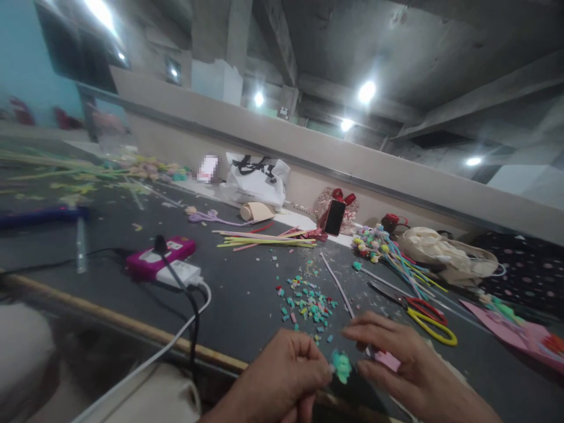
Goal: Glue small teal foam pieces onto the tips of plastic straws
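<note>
My left hand (288,373) is closed in a pinch at the near edge of the table, holding a small green flower-like piece (341,366) that sticks out to the right of the fingertips. What part of it lies between the fingers is hidden. My right hand (403,358) hovers just right of the green piece, thumb and fingers apart, apparently not touching it. Under that hand shows a bit of something pink (388,359). Beyond both hands lies a scatter of small cut bits (311,302), mostly green. A thin pale stick (337,285) lies beside them.
Scissors (425,317) with red and yellow handles lie at right, beyond them a bunch of coloured stems (392,252). Farther back are loose sticks (264,239), a phone (335,218), and a white bag (258,179). At left, a magenta power strip (150,258) trails cables.
</note>
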Available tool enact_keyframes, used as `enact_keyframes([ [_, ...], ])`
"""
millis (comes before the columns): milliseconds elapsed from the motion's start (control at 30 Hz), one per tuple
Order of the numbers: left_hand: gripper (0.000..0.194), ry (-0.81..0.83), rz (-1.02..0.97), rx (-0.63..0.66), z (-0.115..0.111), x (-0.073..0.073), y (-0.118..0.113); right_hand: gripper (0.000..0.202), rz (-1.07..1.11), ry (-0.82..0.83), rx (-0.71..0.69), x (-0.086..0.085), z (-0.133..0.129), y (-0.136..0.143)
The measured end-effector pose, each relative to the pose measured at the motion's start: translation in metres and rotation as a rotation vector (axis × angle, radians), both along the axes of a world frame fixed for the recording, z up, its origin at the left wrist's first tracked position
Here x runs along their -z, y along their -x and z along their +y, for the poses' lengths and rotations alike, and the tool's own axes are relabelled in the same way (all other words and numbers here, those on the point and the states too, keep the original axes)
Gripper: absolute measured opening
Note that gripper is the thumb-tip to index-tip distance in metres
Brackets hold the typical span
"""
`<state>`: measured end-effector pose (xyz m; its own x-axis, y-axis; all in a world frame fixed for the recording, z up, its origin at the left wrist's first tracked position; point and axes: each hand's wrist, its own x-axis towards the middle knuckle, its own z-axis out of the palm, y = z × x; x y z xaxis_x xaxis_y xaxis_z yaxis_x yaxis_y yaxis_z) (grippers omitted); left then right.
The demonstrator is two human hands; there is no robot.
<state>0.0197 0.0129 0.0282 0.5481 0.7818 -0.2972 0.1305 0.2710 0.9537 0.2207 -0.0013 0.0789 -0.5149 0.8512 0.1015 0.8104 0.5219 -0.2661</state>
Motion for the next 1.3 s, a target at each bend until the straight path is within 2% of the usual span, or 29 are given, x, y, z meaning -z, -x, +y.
enact_keyframes([
  [133, 0.012, 0.022, 0.007, 0.037, 0.001, 0.000, 0.002, 0.042, -0.025, 0.085, -0.056, 0.003, -0.006, 0.001],
  [233, 0.010, -0.002, 0.039, 0.063, 0.002, 0.000, 0.000, 0.040, -0.003, 0.122, -0.150, -0.005, -0.007, 0.014],
  [333, 0.008, -0.041, 0.041, 0.031, 0.003, 0.000, 0.000, 0.034, 0.010, 0.123, -0.181, -0.013, -0.006, 0.025],
  [500, 0.009, -0.042, 0.021, 0.016, 0.003, 0.002, 0.000, 0.026, 0.012, 0.153, -0.175, -0.016, -0.005, 0.030],
  [667, 0.008, -0.032, 0.036, 0.028, 0.002, 0.002, 0.000, 0.025, 0.069, 0.178, -0.170, -0.012, -0.005, 0.030],
  [867, 0.011, -0.043, -0.013, -0.009, 0.003, 0.004, -0.001, 0.053, 0.167, 0.232, -0.039, 0.008, -0.004, 0.014],
  [1033, 0.018, -0.036, -0.102, -0.038, 0.006, 0.008, -0.002, 0.045, 0.265, 0.202, -0.049, 0.010, -0.001, 0.015],
  [1167, 0.019, -0.019, -0.090, -0.058, 0.007, 0.008, -0.003, 0.037, 0.285, 0.216, -0.042, 0.007, -0.002, 0.022],
  [1233, 0.018, -0.016, -0.091, -0.048, 0.007, 0.007, -0.003, 0.040, 0.309, 0.219, -0.026, 0.009, -0.002, 0.023],
  [1300, 0.019, 0.005, -0.124, -0.060, 0.007, 0.008, -0.003, 0.051, 0.358, 0.200, 0.002, 0.013, -0.001, 0.023],
])
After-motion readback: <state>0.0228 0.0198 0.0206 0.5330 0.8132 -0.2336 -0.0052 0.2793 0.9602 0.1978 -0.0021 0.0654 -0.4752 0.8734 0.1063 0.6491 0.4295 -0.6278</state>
